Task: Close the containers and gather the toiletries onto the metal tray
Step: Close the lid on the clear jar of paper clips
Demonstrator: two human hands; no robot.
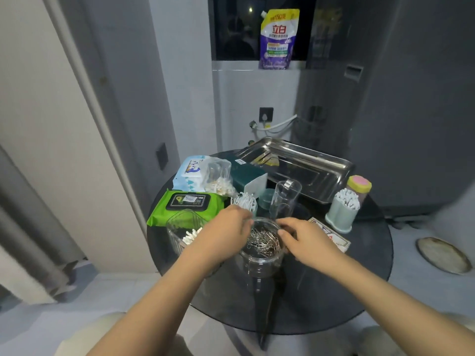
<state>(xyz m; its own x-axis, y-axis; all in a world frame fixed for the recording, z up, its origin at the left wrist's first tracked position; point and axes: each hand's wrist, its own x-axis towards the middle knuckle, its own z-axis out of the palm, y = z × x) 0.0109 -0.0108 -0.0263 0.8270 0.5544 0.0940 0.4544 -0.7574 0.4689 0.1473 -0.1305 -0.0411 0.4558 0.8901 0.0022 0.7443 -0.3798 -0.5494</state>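
Observation:
A clear round jar [259, 260] holding metal paper clips stands open at the front middle of the dark glass table [359, 278]. My left hand [226, 232] grips its left rim and my right hand [305, 240] grips its right rim. No lid is visible on it. The metal tray [321, 170] lies empty at the back right. A clear box of cotton swabs [185, 235] sits left of the jar, partly hidden by my left wrist.
Green wet-wipes pack [185, 204], blue tissue pack [190, 173], bag of swabs [221, 181], dark green box [246, 173], clear cup [285, 199], pale green swab holder [343, 209], yellow-pink jar [358, 186], patterned card box [331, 235]. A detergent pouch [277, 39] stands on the ledge.

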